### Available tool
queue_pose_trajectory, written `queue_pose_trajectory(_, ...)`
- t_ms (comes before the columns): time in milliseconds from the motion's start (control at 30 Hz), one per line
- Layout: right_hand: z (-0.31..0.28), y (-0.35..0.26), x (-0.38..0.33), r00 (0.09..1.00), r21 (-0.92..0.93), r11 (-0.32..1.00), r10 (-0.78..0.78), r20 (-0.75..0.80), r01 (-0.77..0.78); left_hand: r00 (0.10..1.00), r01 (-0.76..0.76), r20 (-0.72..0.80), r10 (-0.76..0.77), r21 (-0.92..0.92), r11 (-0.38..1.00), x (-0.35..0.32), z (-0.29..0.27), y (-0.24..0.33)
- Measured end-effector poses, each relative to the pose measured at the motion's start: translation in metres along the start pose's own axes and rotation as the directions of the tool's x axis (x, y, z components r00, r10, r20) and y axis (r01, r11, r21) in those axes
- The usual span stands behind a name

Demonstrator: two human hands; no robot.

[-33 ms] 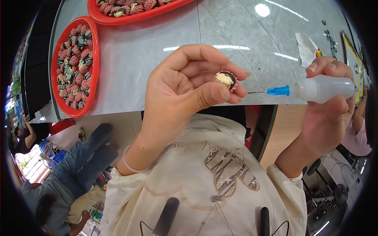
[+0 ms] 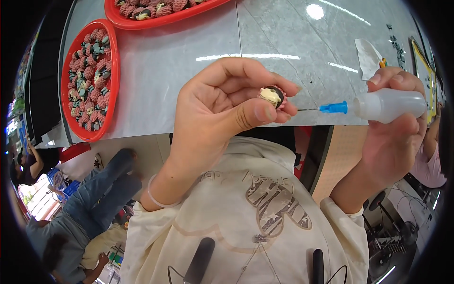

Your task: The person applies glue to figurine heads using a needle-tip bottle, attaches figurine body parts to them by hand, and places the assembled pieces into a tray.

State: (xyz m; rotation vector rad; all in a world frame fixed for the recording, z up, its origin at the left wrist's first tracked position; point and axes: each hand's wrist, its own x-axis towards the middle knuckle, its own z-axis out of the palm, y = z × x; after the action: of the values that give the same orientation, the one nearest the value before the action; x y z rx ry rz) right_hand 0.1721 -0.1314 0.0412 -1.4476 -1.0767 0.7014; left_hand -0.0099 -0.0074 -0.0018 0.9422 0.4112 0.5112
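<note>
My left hand (image 2: 203,102) pinches a small round figurine piece (image 2: 272,96) between thumb and fingertips. It has a pink ridged rim, a cream middle and a dark brown part. My right hand (image 2: 395,137) grips a translucent white squeeze bottle (image 2: 392,106), held on its side. From its mouth a blue needle tip (image 2: 333,108) points left, its thin metal needle ending close to my left fingertips. Whether the needle touches the piece, I cannot tell.
Two red trays of similar pink, brown and grey-blue pieces, one oval tray (image 2: 115,78) at left and another tray (image 2: 165,20) at the far edge, stand on the grey table (image 2: 156,71). White paper (image 2: 366,57) and small dark pieces (image 2: 398,49) lie at right. A seated person (image 2: 80,222) is at lower left.
</note>
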Motion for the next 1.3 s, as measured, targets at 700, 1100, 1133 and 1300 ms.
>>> queue_pose_trajectory(700, 0.005, -0.003, -0.001, 0.981, -0.219, 0.956, -0.192, 0.040, 0.196, 0.999, -0.029, -0.020, 0.029, 0.021, 0.999, -0.001, 0.002, -0.002)
queue_pose_trajectory(1100, -0.001, 0.020, -0.017, 0.912, -0.101, 0.912, -0.405, -0.073, 0.397, 0.998, -0.053, -0.013, 0.053, 0.008, 0.999, -0.002, 0.003, -0.003)
queue_pose_trajectory(1133, -0.001, 0.021, -0.018, 0.905, -0.095, 0.909, -0.414, -0.093, 0.406, 0.998, -0.055, -0.014, 0.055, 0.018, 0.998, -0.002, 0.003, -0.003)
queue_pose_trajectory(1300, 0.003, 0.024, -0.022, 0.867, -0.066, 0.889, -0.457, -0.195, 0.454, 0.999, -0.050, -0.018, 0.050, 0.019, 0.999, -0.002, 0.002, -0.003)
